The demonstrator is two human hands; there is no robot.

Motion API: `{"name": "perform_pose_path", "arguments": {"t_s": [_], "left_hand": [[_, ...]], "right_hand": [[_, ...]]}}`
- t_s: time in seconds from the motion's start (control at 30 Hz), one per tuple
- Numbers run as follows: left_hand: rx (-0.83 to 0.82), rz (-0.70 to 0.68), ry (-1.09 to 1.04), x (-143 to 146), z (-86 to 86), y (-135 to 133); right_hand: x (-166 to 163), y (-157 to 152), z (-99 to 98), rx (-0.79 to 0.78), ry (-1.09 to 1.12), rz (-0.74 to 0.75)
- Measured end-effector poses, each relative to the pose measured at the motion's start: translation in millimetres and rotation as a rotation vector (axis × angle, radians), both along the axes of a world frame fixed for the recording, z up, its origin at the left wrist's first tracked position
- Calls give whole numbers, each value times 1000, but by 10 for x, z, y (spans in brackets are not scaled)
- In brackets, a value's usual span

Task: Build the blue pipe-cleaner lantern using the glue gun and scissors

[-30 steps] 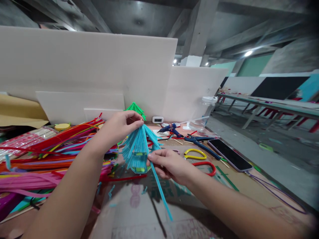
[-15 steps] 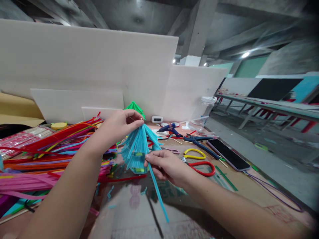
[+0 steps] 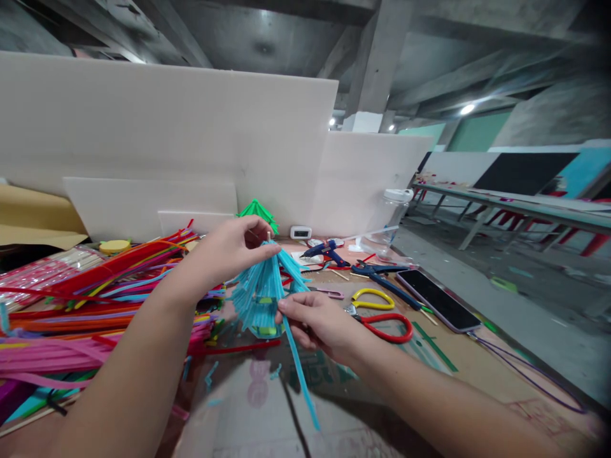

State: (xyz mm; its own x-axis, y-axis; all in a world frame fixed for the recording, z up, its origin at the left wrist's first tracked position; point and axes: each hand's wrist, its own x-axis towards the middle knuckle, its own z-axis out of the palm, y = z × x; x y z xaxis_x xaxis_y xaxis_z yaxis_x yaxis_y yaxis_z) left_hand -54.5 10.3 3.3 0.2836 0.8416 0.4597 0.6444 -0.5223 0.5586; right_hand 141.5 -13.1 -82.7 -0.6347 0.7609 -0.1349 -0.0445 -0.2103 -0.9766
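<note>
A cone-shaped figure of turquoise pipe cleaners (image 3: 261, 294) stands up off the table in front of me. My left hand (image 3: 233, 247) pinches its top, fingers closed. My right hand (image 3: 312, 321) is closed on one long turquoise pipe cleaner (image 3: 300, 374) that hangs from the cone's right side down toward me. A green and yellow piece shows at the cone's base.
A big heap of coloured pipe cleaners (image 3: 86, 305) fills the left. Scissors with red and yellow handles (image 3: 382, 312), blue pliers (image 3: 379, 275), a blue glue gun (image 3: 327, 250), a phone (image 3: 436, 298), a clear jar (image 3: 389, 216) and a green cone figure (image 3: 258, 211) lie right and behind. White foam boards (image 3: 167, 140) stand at the back.
My right hand has slid slightly left and nearer the cone's base with the long strand; its free end swung a little left. The left hand keeps its pinch on top.
</note>
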Motion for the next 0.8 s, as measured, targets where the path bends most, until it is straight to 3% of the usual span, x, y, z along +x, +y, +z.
{"name": "perform_pose_path", "arguments": {"t_s": [0.8], "left_hand": [[20,-63,173,-22,3,-37]], "right_hand": [[-5,-1,10,20,-4,-17]]}}
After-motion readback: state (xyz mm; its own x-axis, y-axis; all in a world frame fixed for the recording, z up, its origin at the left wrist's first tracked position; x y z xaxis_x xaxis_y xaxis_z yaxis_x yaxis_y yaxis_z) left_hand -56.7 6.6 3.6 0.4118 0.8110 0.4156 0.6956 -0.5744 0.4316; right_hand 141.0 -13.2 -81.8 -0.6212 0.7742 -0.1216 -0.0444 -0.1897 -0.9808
